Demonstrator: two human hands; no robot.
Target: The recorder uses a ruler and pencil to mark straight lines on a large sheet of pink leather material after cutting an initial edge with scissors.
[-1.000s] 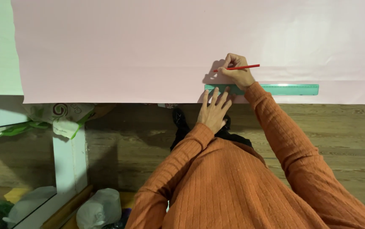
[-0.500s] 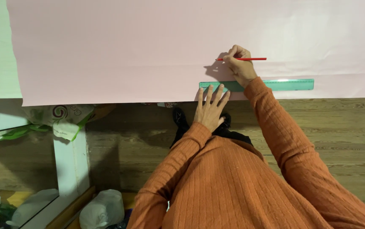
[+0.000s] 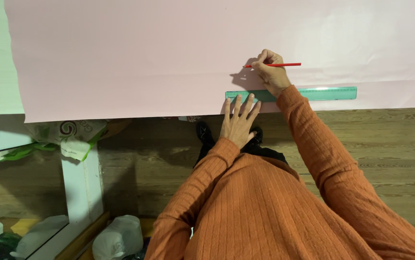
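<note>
The left hand [image 3: 239, 120] is lying flat with fingers spread, its fingertips pressing on the left end of a green ruler [image 3: 313, 93] — likely pinning it so it does not slide. The ruler is lying along the near edge of a large pink sheet [image 3: 145, 58] that is covering the worktop and overhanging it slightly. The right hand [image 3: 271, 72] is closed in a writing grip around a red pencil [image 3: 277, 64], holding it nearly level just above the ruler, its tip pointing left at the paper. Below, dark shoes [image 3: 205, 132] are standing on the wooden floor [image 3: 386, 139], and crumpled bags [image 3: 67, 135] are sitting beside a white leg [image 3: 82, 183].
</note>
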